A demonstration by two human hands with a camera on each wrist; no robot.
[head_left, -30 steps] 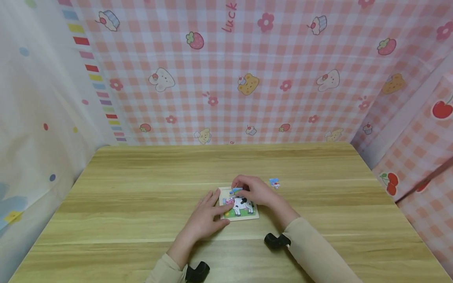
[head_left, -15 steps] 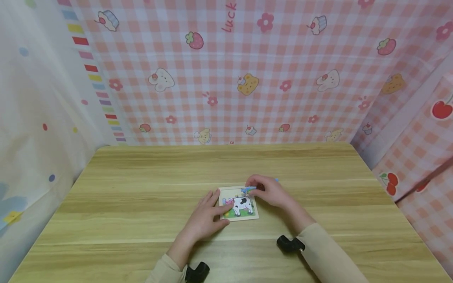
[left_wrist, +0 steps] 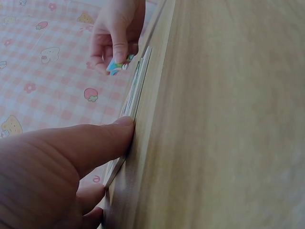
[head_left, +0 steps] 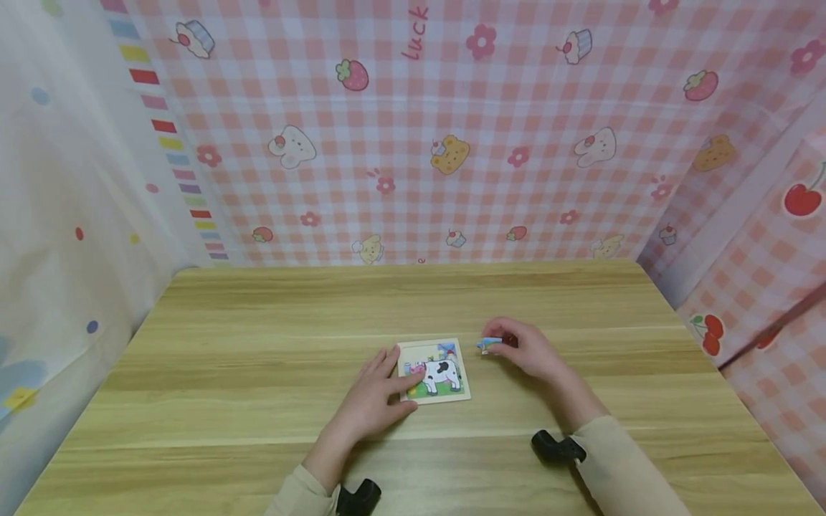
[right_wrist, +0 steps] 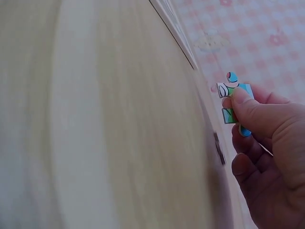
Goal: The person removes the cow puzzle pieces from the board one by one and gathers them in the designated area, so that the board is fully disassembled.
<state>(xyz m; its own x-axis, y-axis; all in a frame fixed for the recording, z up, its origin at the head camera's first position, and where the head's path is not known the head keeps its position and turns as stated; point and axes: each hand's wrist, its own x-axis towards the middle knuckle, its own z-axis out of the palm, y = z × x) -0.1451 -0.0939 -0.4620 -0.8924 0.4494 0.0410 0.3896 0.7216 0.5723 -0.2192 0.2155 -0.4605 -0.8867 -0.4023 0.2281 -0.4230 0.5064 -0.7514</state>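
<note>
A small square cow jigsaw puzzle point(head_left: 442, 373) in a pale wooden frame lies flat on the table. My left hand point(head_left: 374, 394) rests on its left side, index finger over the picture, thumb at the near edge. In the left wrist view the thumb point(left_wrist: 102, 143) presses the frame's edge. Bare board shows along the top left; a blue piece fills the top right corner. Right of the frame, my right hand point(head_left: 525, 349) pinches a blue and green jigsaw piece point(head_left: 490, 345) between thumb and fingers, apart from the board. The right wrist view shows this piece point(right_wrist: 230, 115) tilted, with rounded knobs.
The wooden table point(head_left: 258, 330) reaches back to a pink checked cloth point(head_left: 413, 193). A small thin dark-edged thing point(right_wrist: 219, 149) lies on the table below the right hand. Black wrist mounts point(head_left: 558, 448) stick out from both sleeves.
My right hand has drawn back rightward from the board, carrying the pinched piece. Its fingers now cover where a loose piece lay on the table. The left hand has stayed on the frame.
</note>
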